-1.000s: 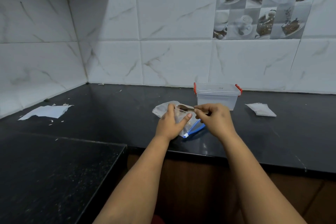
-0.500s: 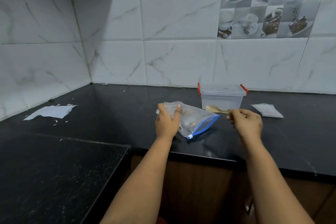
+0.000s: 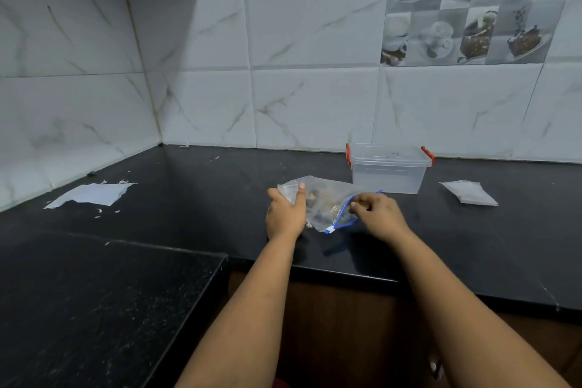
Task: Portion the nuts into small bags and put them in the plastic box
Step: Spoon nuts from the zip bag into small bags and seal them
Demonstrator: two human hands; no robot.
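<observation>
A clear zip bag with a blue seal (image 3: 326,203) lies on the black counter (image 3: 201,198), brown nuts showing through it. My left hand (image 3: 285,214) grips the bag's closed left end. My right hand (image 3: 376,213) sits at the blue mouth, fingers pinching a thin pale spoon handle (image 3: 360,204) that points into the bag. The spoon's bowl is hidden inside. Just behind stands a clear plastic box (image 3: 389,172) with red clips, its lid on. A small flat pile of clear bags (image 3: 469,194) lies to the box's right.
Torn white paper (image 3: 91,195) and scraps lie at the counter's left. Tiled walls close the back and the left side. A lower black surface (image 3: 94,309) juts out at front left. The counter's front edge runs just below my wrists.
My right hand, which held the wooden spoon out to the right of the bag, has come back left to the bag's mouth. My left hand still holds the bag's end.
</observation>
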